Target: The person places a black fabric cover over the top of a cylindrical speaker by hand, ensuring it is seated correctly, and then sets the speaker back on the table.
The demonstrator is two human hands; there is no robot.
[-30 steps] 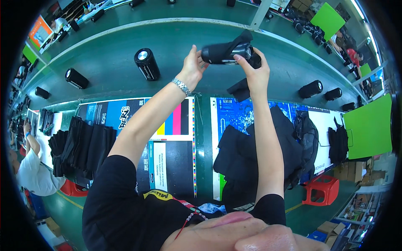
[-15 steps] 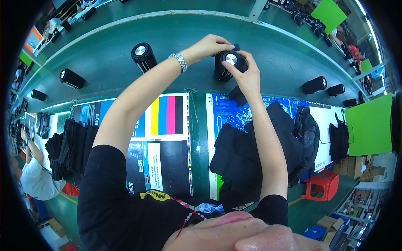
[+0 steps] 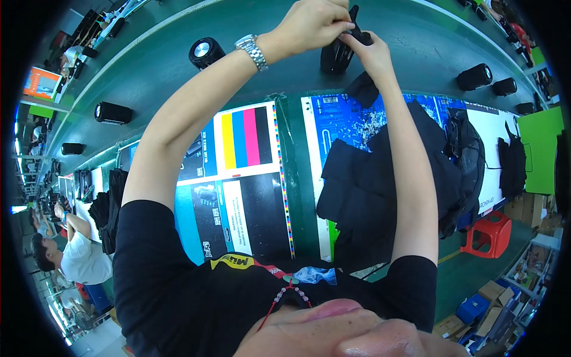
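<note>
At the far side of the bench, a black cylindrical speaker [image 3: 335, 59] stands upright between my hands, wrapped in a black cloth pouch [image 3: 355, 12]. Fabric is drawn up over its top, and the round silver face is hidden. My left hand [image 3: 315, 25], with a metal watch on the wrist, is closed in a pinch on the pouch's upper edge. From the right, my right hand [image 3: 375, 56] grips the pouch with thumb and fingers near the top. Below my right hand lies a loose piece of black cloth [image 3: 362, 90].
A heap of black cloth pouches [image 3: 357, 202] covers the blue printed sheet; another pile [image 3: 110, 208] lies left. More speakers lie or stand along the bench, including one [image 3: 205, 52] beside my left forearm and one [image 3: 474, 77] at right. A co-worker [image 3: 86, 259] in white sits left; a red stool [image 3: 488, 235] stands right.
Both hands have closed in on the pouch's top, pulling the fabric up over the speaker's silver face. Hands and speaker appear higher in the picture; the view has also shifted.
</note>
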